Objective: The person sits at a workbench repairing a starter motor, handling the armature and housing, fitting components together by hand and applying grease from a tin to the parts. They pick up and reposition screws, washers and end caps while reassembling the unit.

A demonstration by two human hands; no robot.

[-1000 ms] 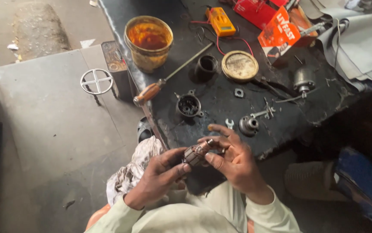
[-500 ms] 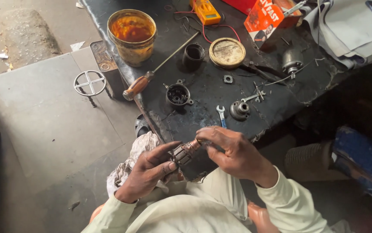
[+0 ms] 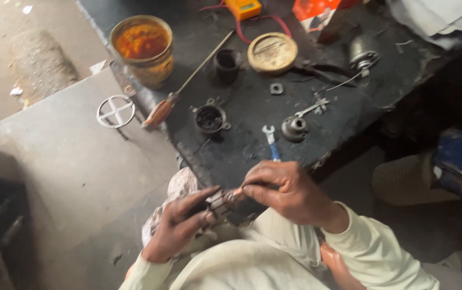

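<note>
— What's that the person is holding, down close by the lap?

— A small motor part (image 3: 224,203), dark and ribbed, with pale metal bands across it. It sits between both hands, just at the near edge of the bench (image 3: 252,145). The left hand (image 3: 180,228) has its grip wrapped around one end from below, fingers curled over it. The right hand (image 3: 284,188) pinches the other end with thumb and fingertips, so both are grasping the same piece.

— And on the bench beyond?

— It's black and grimy. Nearest the hands lies a little blue spanner (image 3: 270,142), with a round metal cap (image 3: 294,129) just beside it. To the left is a dark round housing (image 3: 210,118), then a screwdriver (image 3: 180,94) with a wooden handle lying slantwise. Further back stand a small black cup (image 3: 226,63), a round tin lid (image 3: 272,52) and a grey motor (image 3: 363,52).

— Anything at the far end?

— A tin of orange grease (image 3: 142,48) at the left corner, and a yellow meter (image 3: 244,7) with red leads. Left of the bench is a bare grey floor (image 3: 54,156), and a wire ring stand (image 3: 115,111) rests there.
</note>
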